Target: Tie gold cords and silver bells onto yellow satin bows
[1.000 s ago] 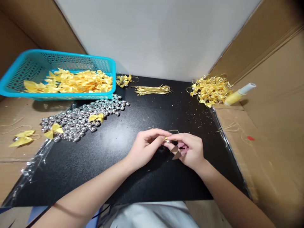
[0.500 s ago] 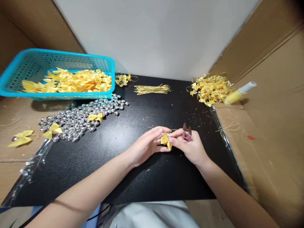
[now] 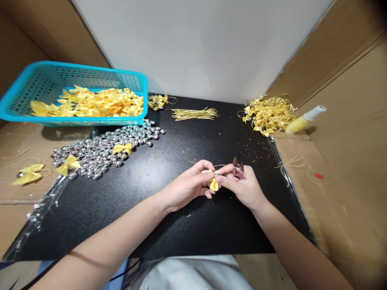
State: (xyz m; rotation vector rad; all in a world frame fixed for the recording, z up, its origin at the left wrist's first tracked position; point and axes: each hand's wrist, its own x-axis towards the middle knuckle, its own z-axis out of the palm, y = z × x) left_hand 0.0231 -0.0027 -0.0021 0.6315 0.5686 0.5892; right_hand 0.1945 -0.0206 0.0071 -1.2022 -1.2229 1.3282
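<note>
Near the middle of the black table (image 3: 121, 217), my left hand (image 3: 190, 183) pinches a yellow bow (image 3: 214, 185) between thumb and fingers. My right hand (image 3: 244, 185) meets it from the right, its thumb and index finger closed at the bow's upper part, where a small silvery piece shows. Small clippers (image 3: 238, 169) with dark blades rest in my right hand, blades pointing up and away. A thin gold wire reaches out behind the fingertips. The fingers partly hide the bow.
A blue basket (image 3: 144, 100) of yellow bows stands at the back left, with silver beads (image 3: 96, 153) before it. Gold wire pieces (image 3: 195, 114) lie at the back; tied bows (image 3: 269, 114) and a yellow-white tube (image 3: 305, 119) are at the back right.
My left thumb and fingers have closed on the bow, which has turned and now hangs lower between the hands. My right hand has hardly moved.
</note>
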